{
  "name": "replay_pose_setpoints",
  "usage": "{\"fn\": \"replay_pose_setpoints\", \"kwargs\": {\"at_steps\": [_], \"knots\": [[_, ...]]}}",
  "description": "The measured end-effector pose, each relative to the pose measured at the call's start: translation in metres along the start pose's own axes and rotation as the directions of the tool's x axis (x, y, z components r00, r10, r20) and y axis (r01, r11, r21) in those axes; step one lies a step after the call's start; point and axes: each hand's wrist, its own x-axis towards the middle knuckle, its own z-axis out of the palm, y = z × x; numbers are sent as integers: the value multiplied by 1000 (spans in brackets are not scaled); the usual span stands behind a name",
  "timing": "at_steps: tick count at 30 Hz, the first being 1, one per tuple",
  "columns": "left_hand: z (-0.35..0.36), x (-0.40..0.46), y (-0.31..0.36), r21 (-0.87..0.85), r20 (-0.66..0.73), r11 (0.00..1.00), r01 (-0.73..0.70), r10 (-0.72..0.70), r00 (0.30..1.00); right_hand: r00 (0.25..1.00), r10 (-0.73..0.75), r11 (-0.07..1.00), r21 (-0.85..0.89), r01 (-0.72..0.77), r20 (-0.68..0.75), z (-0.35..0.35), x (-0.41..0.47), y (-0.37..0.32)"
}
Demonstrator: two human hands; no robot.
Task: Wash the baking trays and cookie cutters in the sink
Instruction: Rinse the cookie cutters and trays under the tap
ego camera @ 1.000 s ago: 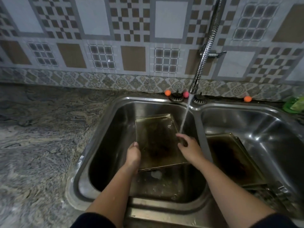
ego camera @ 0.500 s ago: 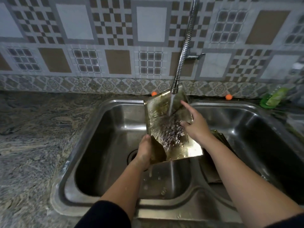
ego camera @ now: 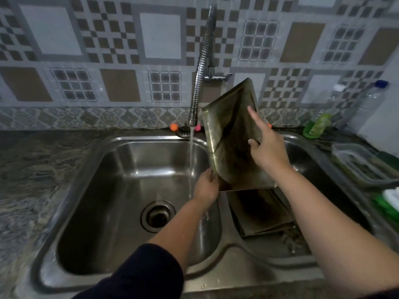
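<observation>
A stained metal baking tray (ego camera: pixel 231 143) stands tilted almost upright above the divider of the double sink (ego camera: pixel 133 139). My left hand (ego camera: pixel 206 187) grips its lower left corner. My right hand (ego camera: pixel 266 147) is spread flat on its right side, thumb on the tray's face. A second dark, burnt tray (ego camera: pixel 261 210) lies in the right basin beneath it. The flexible tap (ego camera: pixel 199 83) pours water into the left basin, just left of the held tray. Small metal pieces, perhaps cookie cutters (ego camera: pixel 291 239), lie at the front of the right basin, too dim to tell.
The drain (ego camera: pixel 157 215) sits in the left basin. A green soap bottle (ego camera: pixel 316 126), a plastic bottle (ego camera: pixel 367 102) and a clear container (ego camera: pixel 358 162) stand on the right counter. Marbled stone counter (ego camera: pixel 38 173) spreads to the left. Tiled wall behind.
The tray has gone from lying flat in the left basin to being lifted, then swung right out of the water stream and above the divider. Both hands moved with it.
</observation>
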Motion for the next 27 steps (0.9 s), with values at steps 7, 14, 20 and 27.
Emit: {"fn": "replay_pose_setpoints", "kwargs": {"at_steps": [7,14,20,27], "knots": [[31,12,-17,575,188,810,-119,11,982,993,97,992,-84,-90,74,-36,16,56],[48,12,-30,760,74,643,-96,61,995,903,342,940,-75,-334,259,-10,14,147],[48,9,-26,765,29,639,-82,92,995,812,449,859,71,-507,374,22,-2,202],[46,8,-24,762,26,641,-91,111,993,803,430,896,-86,-436,411,39,-10,231]]}}
